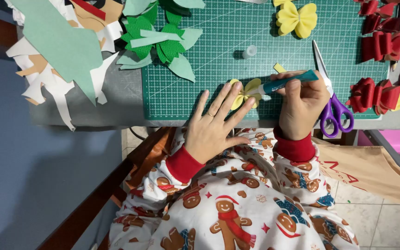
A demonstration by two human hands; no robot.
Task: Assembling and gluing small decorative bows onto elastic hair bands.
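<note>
Under your left fingertips (237, 92): one yellow bow (246, 92), flat on the green cutting mat (218, 41), near its near edge. Your left hand (214, 122) lies spread and open, fingers pressing the bow's left half, gripping nothing.

At your right hand (302, 104): one teal glue tube (290, 82), fingers curled closed around it. Long axis runs left to right, tilted slightly; its white nozzle touches the bow's right side. The bow lies just left of your right fingers, directly beneath your left ones, so your left hand is nearer.

Just right of that hand: purple-handled scissors (332, 104), blades pointing far. Farther off: small clear cap (249, 51), second yellow bow (296, 19), green leaf-shaped cutouts (160, 41), red bows (380, 65) at right, paper scraps (56, 51) at far left.
</note>
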